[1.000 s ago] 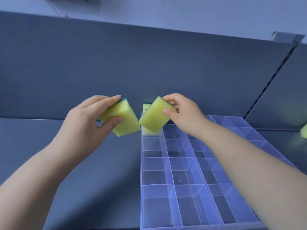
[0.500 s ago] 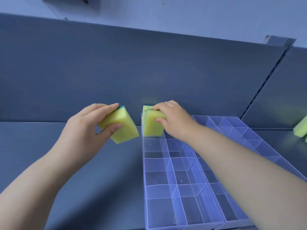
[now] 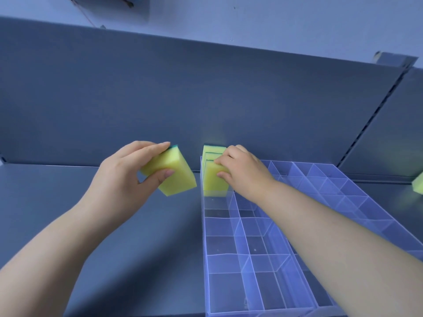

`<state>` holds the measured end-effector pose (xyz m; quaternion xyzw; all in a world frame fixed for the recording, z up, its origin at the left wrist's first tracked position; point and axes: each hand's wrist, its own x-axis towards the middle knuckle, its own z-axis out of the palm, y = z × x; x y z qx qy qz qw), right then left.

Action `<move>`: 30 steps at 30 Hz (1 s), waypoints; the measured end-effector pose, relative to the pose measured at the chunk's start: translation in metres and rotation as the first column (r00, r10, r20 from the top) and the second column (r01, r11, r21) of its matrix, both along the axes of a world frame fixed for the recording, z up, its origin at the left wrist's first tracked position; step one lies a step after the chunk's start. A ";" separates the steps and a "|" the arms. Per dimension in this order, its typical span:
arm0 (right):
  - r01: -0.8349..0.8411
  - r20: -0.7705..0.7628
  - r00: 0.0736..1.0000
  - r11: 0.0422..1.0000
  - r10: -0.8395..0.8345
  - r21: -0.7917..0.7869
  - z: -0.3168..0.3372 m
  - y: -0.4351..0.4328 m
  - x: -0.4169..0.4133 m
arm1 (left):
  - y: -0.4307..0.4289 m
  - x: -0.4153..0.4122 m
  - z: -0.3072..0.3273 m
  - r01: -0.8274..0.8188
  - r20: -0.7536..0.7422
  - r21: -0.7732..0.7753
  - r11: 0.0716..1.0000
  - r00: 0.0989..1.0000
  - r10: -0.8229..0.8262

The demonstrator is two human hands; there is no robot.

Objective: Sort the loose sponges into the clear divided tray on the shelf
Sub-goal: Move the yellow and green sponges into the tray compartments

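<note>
Two sponges at least stand on edge in the eleven-o'clock corner cell of the clear divided tray [image 3: 223, 289] on the shelf [image 3: 68, 202], and no other cell I can see holds any, so I judge the sorting barely begun. The right hand [image 3: 242, 172] reaches in from five o'clock, fingertips and thumb pinching the front sponge [image 3: 211, 185] by its top edge. At nine o'clock the left hand [image 3: 123, 177] grips a waiting sponge [image 3: 178, 179] just outside the tray, and one loose sponge [image 3: 418, 185] lies far off at three o'clock.
</note>
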<state>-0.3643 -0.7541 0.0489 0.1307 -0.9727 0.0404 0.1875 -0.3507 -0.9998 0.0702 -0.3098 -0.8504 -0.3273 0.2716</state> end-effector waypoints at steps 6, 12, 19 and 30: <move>0.093 0.175 0.984 0.949 -0.041 -0.300 0.010 0.006 0.004 | 0.029 -0.018 0.006 0.075 0.202 0.208 0.975 0.972 -0.118; 0.139 0.297 0.955 0.915 -0.022 -0.378 0.018 0.011 0.012 | 0.060 -0.029 0.000 0.172 0.307 0.249 0.953 0.920 -0.246; 0.153 0.354 0.935 0.919 -0.016 -0.363 0.020 0.013 0.017 | 0.071 -0.034 -0.020 0.175 0.272 0.104 0.979 0.942 -0.197; 0.144 0.319 0.947 0.940 -0.039 -0.311 0.020 0.012 0.017 | 0.079 -0.041 -0.026 0.172 0.022 -0.180 0.968 0.985 -0.171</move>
